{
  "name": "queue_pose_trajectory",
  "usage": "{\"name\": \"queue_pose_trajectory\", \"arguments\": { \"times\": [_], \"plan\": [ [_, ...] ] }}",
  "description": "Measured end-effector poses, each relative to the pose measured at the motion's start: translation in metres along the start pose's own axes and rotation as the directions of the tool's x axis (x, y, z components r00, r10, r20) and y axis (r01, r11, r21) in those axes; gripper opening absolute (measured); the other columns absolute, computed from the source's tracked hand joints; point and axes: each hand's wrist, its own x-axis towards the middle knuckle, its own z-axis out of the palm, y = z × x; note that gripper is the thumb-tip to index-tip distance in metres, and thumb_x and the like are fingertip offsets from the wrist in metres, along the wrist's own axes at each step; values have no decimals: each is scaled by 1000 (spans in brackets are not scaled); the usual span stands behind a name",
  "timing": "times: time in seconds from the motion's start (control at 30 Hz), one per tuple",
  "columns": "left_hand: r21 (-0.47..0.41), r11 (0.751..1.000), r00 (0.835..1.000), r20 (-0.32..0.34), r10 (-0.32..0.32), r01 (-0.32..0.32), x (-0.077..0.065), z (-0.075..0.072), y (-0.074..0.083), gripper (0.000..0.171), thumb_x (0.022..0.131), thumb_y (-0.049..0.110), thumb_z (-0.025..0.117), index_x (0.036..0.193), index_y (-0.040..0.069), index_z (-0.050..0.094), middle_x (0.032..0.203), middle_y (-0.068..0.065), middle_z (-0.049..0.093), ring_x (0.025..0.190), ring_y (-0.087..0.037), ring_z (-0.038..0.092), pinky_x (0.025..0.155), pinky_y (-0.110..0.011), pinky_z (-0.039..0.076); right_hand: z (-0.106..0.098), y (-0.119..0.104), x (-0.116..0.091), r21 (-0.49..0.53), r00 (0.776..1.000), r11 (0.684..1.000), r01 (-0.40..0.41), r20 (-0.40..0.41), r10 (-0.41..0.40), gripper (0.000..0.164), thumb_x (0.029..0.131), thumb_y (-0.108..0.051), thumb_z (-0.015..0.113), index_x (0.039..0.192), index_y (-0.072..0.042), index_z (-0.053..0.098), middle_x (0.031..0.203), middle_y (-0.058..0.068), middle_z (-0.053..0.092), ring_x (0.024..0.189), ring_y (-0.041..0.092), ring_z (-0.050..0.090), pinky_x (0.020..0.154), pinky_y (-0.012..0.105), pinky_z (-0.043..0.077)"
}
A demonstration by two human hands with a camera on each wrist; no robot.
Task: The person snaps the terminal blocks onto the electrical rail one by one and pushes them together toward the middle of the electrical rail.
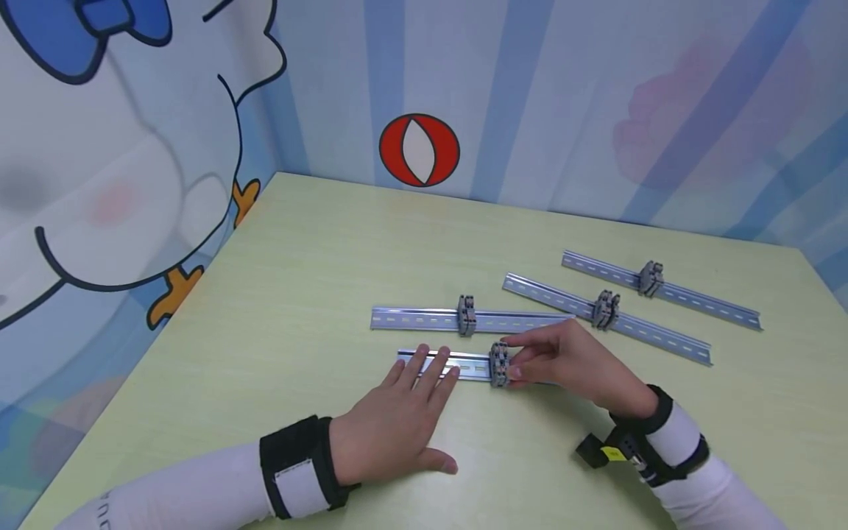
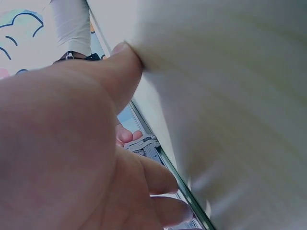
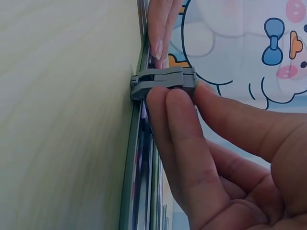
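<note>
The nearest slotted metal DIN rail (image 1: pixel 472 366) lies on the table with a grey DIN rail clip block (image 1: pixel 500 364) mounted across it. My right hand (image 1: pixel 575 362) holds this block from its right side between thumb and fingers. In the right wrist view the fingertips and thumb pinch the grey block (image 3: pixel 165 82), which stands on the rail (image 3: pixel 136 158). With its fingers spread and straight, my left hand (image 1: pixel 394 419) presses on the rail's left part. Its thumb rests on the table. The rail's right part is hidden behind my right hand.
Just behind lies another rail (image 1: pixel 417 319) carrying a grey block (image 1: pixel 467 316). Two more slanted rails, one in the middle (image 1: pixel 662 337) and one farther back (image 1: pixel 709 303), each carry grey blocks. A cartoon-printed wall (image 1: pixel 503 96) borders the table (image 1: pixel 318 243) behind and at left.
</note>
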Motion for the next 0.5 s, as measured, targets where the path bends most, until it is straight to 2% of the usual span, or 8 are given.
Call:
{"name": "queue_pose_trajectory", "arguments": {
  "times": [0.27, 0.5],
  "plan": [
    [4, 1000, 1000, 0, 0, 0, 1, 0, -1, 100, 85, 76, 46, 153, 5, 28, 161, -19, 17, 147, -40, 17, 113, -49, 31, 2, 2, 3, 37, 999, 998, 44, -2, -44, 47, 86, -14, 75, 128, 0, 61, 96, 14, 74, 89, 27, 73, 78, 35, 58],
    [6, 1000, 1000, 9, -1, 1, 1, -1, -1, 100, 84, 76, 48, 152, 4, 31, 160, -18, 20, 146, -40, 20, 112, -48, 34, 3, 4, 0, -90, 995, 991, 103, 18, -102, 44, 90, -20, 71, 130, -5, 60, 94, 7, 74, 85, 24, 72, 72, 34, 58]
  ]
}}
